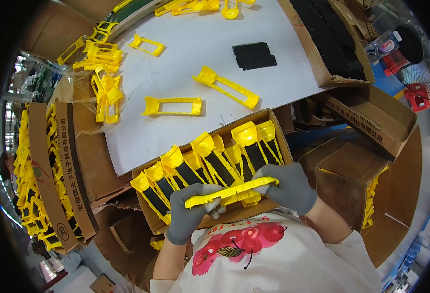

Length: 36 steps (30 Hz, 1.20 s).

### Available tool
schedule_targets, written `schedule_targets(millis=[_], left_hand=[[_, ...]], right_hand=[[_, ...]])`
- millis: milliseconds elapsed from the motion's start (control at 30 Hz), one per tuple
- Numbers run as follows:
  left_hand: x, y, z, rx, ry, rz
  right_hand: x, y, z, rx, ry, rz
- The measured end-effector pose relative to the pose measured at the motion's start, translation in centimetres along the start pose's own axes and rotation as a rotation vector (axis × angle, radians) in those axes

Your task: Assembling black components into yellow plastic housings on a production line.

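- Head view: the left hand [193, 210] has its fingers curled round the left end of a yellow frame [232, 192].
- The right hand [290, 188] grips the other end, so both are equally near.
- The frame lies between them, above the near part of an open cardboard box [279, 136], its long axis running left to right, right end slightly higher in view.
- Stacked frames [247, 136] in the box run roughly crosswise to it.
- Seen edge-on, it possibly carries a black panel; I cannot tell.
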<state>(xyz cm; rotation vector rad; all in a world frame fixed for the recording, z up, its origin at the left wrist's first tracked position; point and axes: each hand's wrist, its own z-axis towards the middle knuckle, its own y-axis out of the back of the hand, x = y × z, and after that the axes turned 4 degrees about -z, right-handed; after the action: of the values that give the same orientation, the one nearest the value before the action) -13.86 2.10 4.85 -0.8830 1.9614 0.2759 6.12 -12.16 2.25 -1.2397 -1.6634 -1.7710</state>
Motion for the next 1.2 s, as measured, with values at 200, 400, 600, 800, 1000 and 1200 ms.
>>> schedule_targets(millis=[200, 400, 600, 800, 1000, 1200], left_hand=[[-2.4, 1.6, -0.4, -0.025, 0.127, 0.132], [-6.6, 7.2, 3.3, 0.087, 0.196, 0.636], [-8.8, 9.8, 7.8, -0.117, -0.273, 1.245], [-6.6, 16.6, 19.4, -0.470, -0.504, 1.260], [-5.1, 15.6, 20.2, -0.401, -0.378, 0.903], [-3.5, 16.4, 17.5, -0.215, -0.492, 0.678]], right_hand=[[0.6, -2.0, -1.2, 0.077, 0.010, -0.150], [0.8, -0.6, -0.3, 0.171, 0.093, -0.163], [-1.3, 3.9, 4.6, -0.235, -0.047, -0.209], [-7.7, 8.6, 16.1, -0.464, 0.058, -0.442], [-9.1, 8.2, 21.2, -0.310, 0.245, -0.689], [-7.4, 7.8, 21.9, -0.141, 0.038, -0.701]])
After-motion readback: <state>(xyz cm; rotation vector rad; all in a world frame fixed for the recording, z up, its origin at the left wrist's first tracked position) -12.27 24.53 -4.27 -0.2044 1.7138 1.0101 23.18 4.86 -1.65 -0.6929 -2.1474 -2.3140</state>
